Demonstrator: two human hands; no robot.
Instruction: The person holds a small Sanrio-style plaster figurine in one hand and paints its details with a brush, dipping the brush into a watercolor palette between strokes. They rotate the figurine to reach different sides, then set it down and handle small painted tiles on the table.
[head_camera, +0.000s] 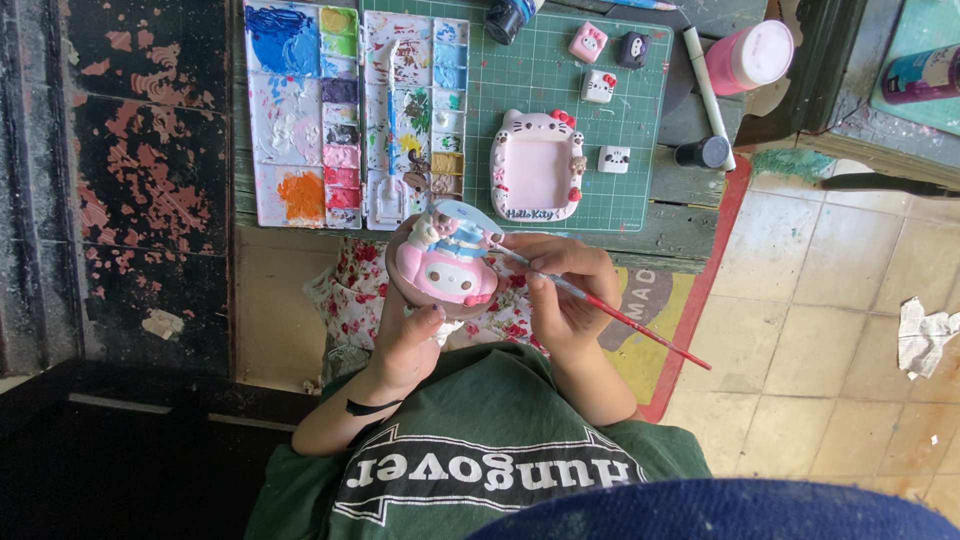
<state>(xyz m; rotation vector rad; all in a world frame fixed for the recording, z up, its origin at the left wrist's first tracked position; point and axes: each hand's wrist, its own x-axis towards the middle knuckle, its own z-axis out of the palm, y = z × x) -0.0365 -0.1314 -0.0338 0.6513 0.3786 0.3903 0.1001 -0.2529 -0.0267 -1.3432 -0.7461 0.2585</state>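
Note:
My left hand (405, 345) is shut on a round plaster figurine (450, 265) painted pink, white and light blue, holding it from below over my lap. My right hand (560, 290) grips a thin red-handled paintbrush (640, 328), whose tip touches the figurine's upper right edge. The handle slants down to the right. Both hands hover just in front of the table edge.
On the table lie two paint palettes (300, 110) (415, 100), a green cutting mat (530, 80) with a cat-shaped pink frame (537, 165) and several small painted figures (599, 86), a pink-lidded jar (750, 55) and a white marker (708, 95). Crumpled paper (925, 335) lies on the tiled floor.

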